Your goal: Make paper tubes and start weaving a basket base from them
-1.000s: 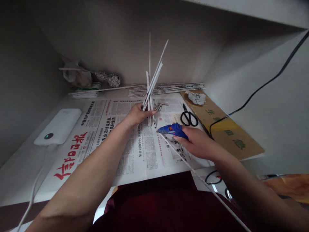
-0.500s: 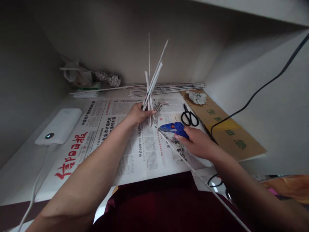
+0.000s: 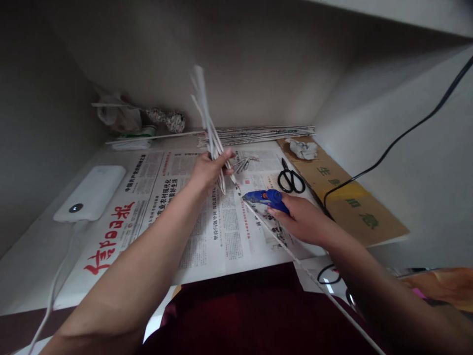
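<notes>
My left hand [image 3: 211, 170] is closed round a bundle of thin rolled-paper sticks [image 3: 210, 125], their upper ends blurred and leaning left. In my right hand [image 3: 301, 217] is a blue glue gun [image 3: 268, 197], gripped by its handle with the nozzle pointing left. One long paper stick [image 3: 295, 259] runs from the left hand, past the nozzle, down to the lower right. The nozzle appears to be at this stick; whether it touches cannot be made out. Just beyond the glue gun lie black-handled scissors [image 3: 290, 178].
Newspaper [image 3: 199, 246] covers the table. Short stick pieces [image 3: 246, 162] lie beyond the left hand, and a pile of paper sticks [image 3: 266, 133] lies along the back wall. A cardboard sheet [image 3: 343, 192] with crumpled paper [image 3: 302, 149] is at right, a white device [image 3: 90, 193] at left. A black cable [image 3: 388, 145] hangs at right.
My left hand has turned, tipping the bundle's upper ends from right to left. The glue gun has barely moved.
</notes>
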A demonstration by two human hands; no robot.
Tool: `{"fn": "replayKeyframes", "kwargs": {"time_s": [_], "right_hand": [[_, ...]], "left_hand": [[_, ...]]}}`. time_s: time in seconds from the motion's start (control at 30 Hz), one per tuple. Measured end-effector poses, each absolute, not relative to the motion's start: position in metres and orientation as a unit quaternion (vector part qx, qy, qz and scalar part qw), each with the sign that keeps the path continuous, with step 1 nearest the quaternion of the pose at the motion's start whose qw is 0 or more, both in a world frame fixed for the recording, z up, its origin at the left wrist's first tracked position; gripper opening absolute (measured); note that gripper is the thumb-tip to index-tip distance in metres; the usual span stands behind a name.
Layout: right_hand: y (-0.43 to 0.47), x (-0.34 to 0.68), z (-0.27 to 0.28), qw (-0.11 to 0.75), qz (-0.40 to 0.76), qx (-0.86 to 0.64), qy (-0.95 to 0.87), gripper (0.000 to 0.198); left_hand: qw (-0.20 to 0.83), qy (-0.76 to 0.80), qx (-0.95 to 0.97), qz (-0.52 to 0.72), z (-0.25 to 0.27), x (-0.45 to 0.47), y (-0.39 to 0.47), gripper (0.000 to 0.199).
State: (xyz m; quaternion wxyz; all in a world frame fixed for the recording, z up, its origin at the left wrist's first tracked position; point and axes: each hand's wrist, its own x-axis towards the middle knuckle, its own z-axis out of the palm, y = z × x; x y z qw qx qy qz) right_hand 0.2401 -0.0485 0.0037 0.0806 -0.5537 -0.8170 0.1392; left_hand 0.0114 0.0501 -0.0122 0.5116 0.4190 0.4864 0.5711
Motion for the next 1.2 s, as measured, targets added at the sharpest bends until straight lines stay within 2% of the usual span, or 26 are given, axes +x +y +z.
{"fn": "replayKeyframes", "kwargs": {"time_s": [0.13,0.23,0.5,0.67,0.8,0.97,1.2], "right_hand": [[-0.049,0.239,0.005,0.080,0.149,-0.553,-0.816,0.024],[-0.049,0.239,0.005,0.080,0.150,-0.554,-0.815,0.025],[-0.050,0.241,0.002,0.081,0.150,-0.546,-0.820,0.026],[-0.050,0.241,0.003,0.085,0.156,-0.546,-0.818,0.026],[-0.050,0.242,0.002,0.090,0.156,-0.545,-0.819,0.028],[-0.050,0.241,0.002,0.081,0.157,-0.549,-0.817,0.028],[-0.050,0.241,0.001,0.090,0.156,-0.543,-0.820,0.025]], "left_hand": [[0.589,0.459,0.447,0.492,-0.011,0.019,0.039,0.025],[0.599,0.440,0.461,0.484,-0.008,0.019,0.035,0.027],[0.488,0.513,0.561,0.428,-0.007,0.021,0.030,0.029],[0.514,0.494,0.552,0.432,-0.006,0.025,0.028,0.024],[0.526,0.484,0.552,0.430,-0.009,0.026,0.030,0.028],[0.511,0.459,0.576,0.443,-0.020,0.023,0.036,0.035],[0.481,0.480,0.599,0.424,-0.028,0.022,0.041,0.032]]}}
